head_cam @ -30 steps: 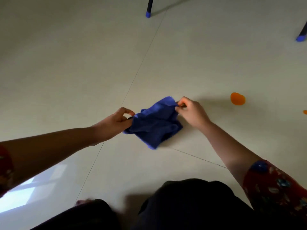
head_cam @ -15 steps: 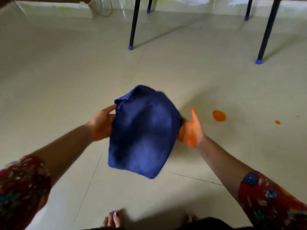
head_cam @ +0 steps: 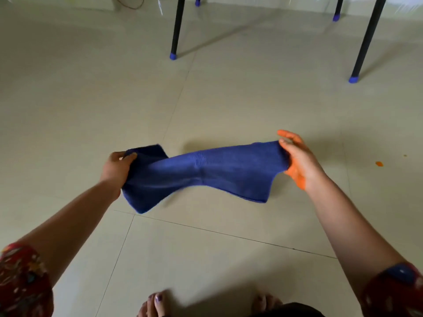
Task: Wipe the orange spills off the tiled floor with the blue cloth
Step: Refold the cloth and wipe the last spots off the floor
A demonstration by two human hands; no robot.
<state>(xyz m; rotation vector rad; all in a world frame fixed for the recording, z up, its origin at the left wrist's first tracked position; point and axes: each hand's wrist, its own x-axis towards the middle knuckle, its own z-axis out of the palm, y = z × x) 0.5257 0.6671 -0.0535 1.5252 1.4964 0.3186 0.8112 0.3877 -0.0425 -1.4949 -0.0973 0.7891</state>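
The blue cloth (head_cam: 206,172) is stretched wide between both hands, held above the tiled floor (head_cam: 91,99). My left hand (head_cam: 116,170) grips its left end with curled fingers. My right hand (head_cam: 297,161), smeared orange on fingers and palm edge, pinches the right end between thumb and fingers. One small orange spill (head_cam: 379,164) lies on the floor to the right of my right hand, with a tiny speck beyond it. The larger spill seen earlier is hidden, behind the cloth or my right hand.
Black table legs with blue caps stand at the back: one (head_cam: 175,28) centre, one (head_cam: 366,40) right, others farther behind. My bare feet (head_cam: 155,305) show at the bottom edge. A cable lies near the far wall.
The cloth went from a bunched bundle on the floor to lifted, and is now pulled out wide as my hands moved apart. The view rose and tilted up, and the bigger orange spill dropped out of sight.
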